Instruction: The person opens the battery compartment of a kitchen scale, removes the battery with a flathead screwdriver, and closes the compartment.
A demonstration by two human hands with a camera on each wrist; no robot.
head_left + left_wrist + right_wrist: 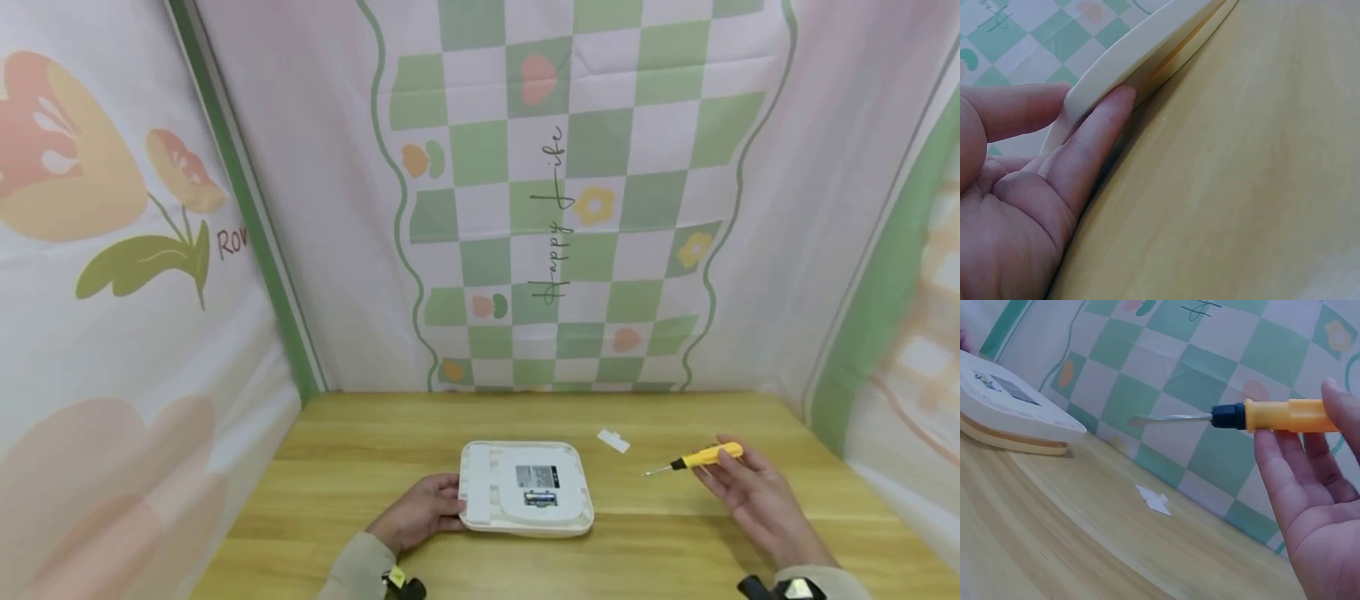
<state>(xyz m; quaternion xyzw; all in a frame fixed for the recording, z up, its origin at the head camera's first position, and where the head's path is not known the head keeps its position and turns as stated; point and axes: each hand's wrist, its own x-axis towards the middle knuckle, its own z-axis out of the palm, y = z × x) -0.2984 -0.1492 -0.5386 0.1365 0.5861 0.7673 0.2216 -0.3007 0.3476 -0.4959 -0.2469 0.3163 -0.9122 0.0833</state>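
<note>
A white, rounded-square device (487,483) lies with its underside up, showing a printed label (537,477) and an uncovered battery compartment (541,499) with what look like batteries inside. My left hand (422,510) pinches its left edge, thumb on top and fingers beneath; in the left wrist view that edge sits slightly off the table. Off to the right, my right hand (757,500) grips a screwdriver (1288,416) by its yellow handle, the metal shaft pointing left toward the device. The screwdriver is in the air, touching neither the device nor the table.
Beyond the device's right corner, a small white battery cover (613,441) lies flat on the wooden table (360,433). Patterned fabric walls (555,250) close off the back and both sides.
</note>
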